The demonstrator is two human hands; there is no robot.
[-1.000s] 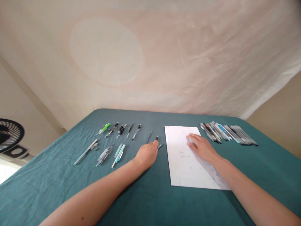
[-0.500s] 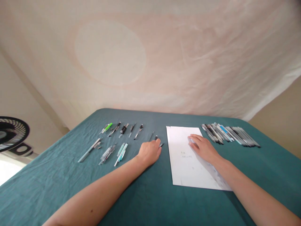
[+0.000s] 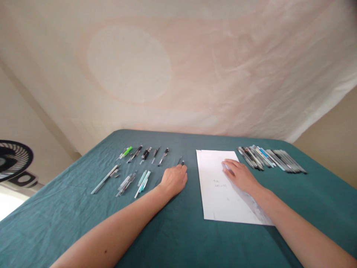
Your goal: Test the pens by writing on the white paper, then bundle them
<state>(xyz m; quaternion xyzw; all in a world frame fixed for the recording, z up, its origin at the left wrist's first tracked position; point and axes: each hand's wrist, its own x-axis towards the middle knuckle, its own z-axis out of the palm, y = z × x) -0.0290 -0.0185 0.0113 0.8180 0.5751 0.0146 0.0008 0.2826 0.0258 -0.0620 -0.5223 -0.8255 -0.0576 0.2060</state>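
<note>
My left hand [image 3: 173, 181] rests on the teal tablecloth [image 3: 173, 230] with its fingers curled over a dark pen [image 3: 182, 162], whose tip sticks out past the fingertips. A thin dark pen part [image 3: 179, 160] lies just beside it. My right hand [image 3: 239, 174] lies flat on a white sheet of paper [image 3: 223, 203], fingers stretched out, holding nothing. Faint writing [image 3: 219, 183] marks the sheet near that hand.
Left of my left hand lie two rows of pens: a green highlighter [image 3: 125, 152] and several black pens [image 3: 145, 153] at the back, silver and teal ones [image 3: 142, 178] nearer. A bunch of pens [image 3: 272, 159] lies right of the paper. A black fan [image 3: 11, 160] stands at the far left.
My left hand has slid a little to the left with the dark pen under its fingers; the small piece beside it no longer shows. My right hand stays on the paper.
</note>
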